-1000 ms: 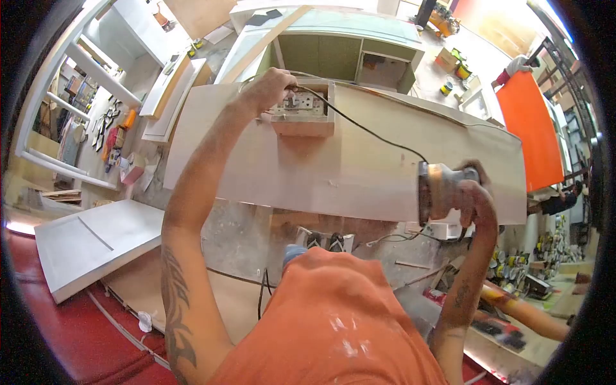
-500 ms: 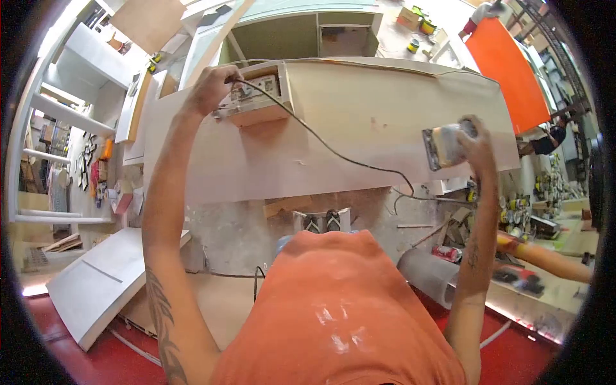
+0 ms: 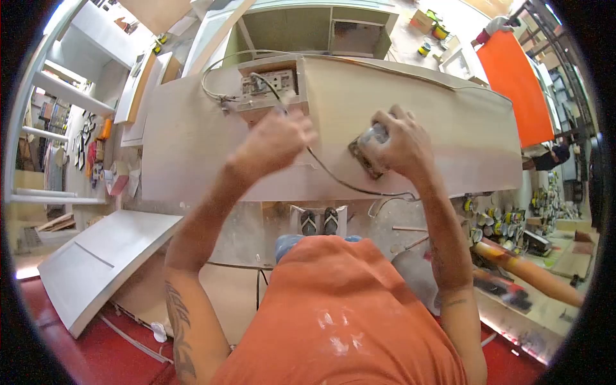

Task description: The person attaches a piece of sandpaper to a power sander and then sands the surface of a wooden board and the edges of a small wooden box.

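My right hand (image 3: 407, 144) is wrapped around the top of an electric sander (image 3: 371, 142), whose flat pad is tilted close over the large pale board (image 3: 410, 90). My left hand (image 3: 276, 141), smeared by motion, has its fingers curled around a dark power cord (image 3: 340, 179). Above that hand, the cord reaches up to the sockets (image 3: 273, 82) in a wooden outlet box (image 3: 295, 106) on the board. Below it, the cord sags across the board towards my right forearm.
A lighter cable (image 3: 215, 90) loops from the outlet box along the board's far edge. Behind stands an open cabinet (image 3: 285, 35). A white panel (image 3: 106, 263) leans at my left. Paint cans (image 3: 487, 221) crowd the right, near an orange panel (image 3: 513, 90) and people (image 3: 555, 155).
My left hand has moved away from the outlet box, down and right along the cord. My right hand has brought the sander left, nearer the middle of the board.
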